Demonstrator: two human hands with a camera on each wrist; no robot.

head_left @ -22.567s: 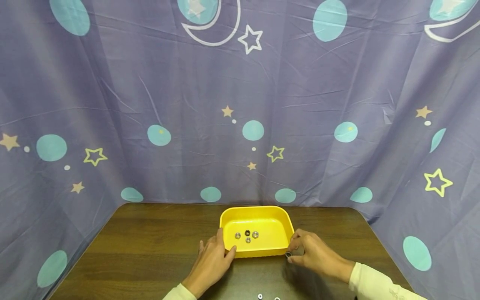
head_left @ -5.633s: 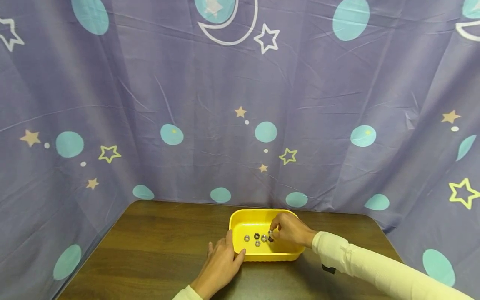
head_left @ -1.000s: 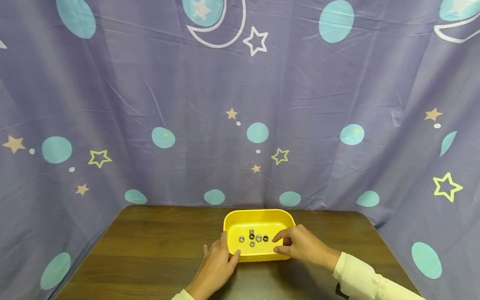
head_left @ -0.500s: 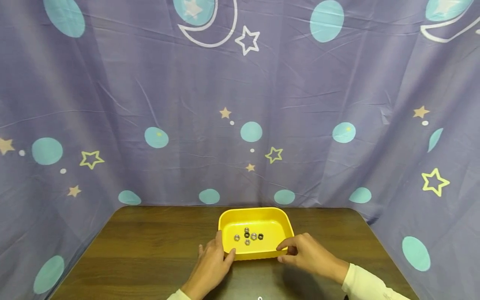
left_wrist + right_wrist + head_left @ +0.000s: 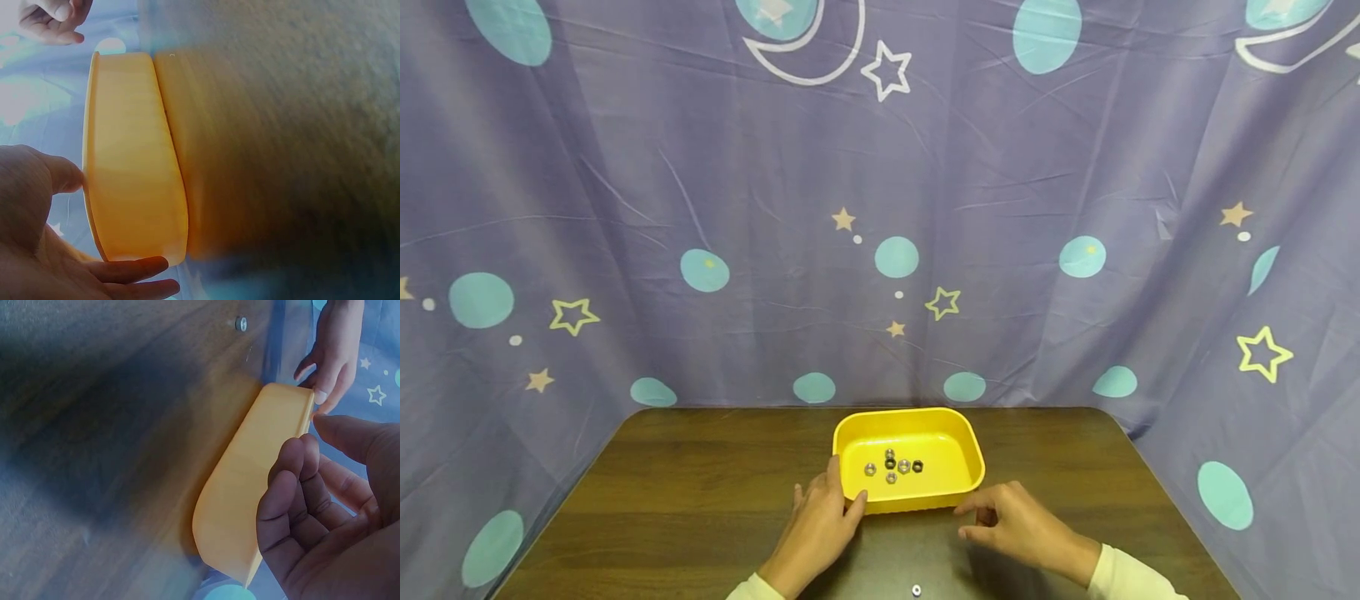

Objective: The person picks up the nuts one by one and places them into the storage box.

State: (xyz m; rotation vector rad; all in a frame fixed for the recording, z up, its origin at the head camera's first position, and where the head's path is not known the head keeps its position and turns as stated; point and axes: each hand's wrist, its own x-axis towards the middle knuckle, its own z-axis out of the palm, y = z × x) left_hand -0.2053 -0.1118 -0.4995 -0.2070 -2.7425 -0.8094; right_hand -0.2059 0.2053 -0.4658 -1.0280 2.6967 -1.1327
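Note:
Several hex nuts [image 5: 904,467], some silver and some dark, lie grouped in the left half of a yellow tray [image 5: 947,498]. My left hand [image 5: 814,527] rests at the tray's front left corner, thumb at the front rim and straight fingers along the end wall. In the left wrist view the fingers [image 5: 128,270] lie against that wall. My right hand [image 5: 1018,525] hovers just outside the tray's front right corner, fingers loosely bent with nothing between them. A small silver nut [image 5: 241,324] sits on the table, at the bottom edge of the head view.
The brown wooden table [image 5: 700,500] carries the tray toward its far edge. Behind it and at both sides hangs a purple curtain [image 5: 985,208] with stars, moons and blue ovals.
Earlier, fewer nuts lay in the tray and my right hand held a dark nut, then a silver one inside it. Now emptied, that hand has drawn back toward me. The left hand stays.

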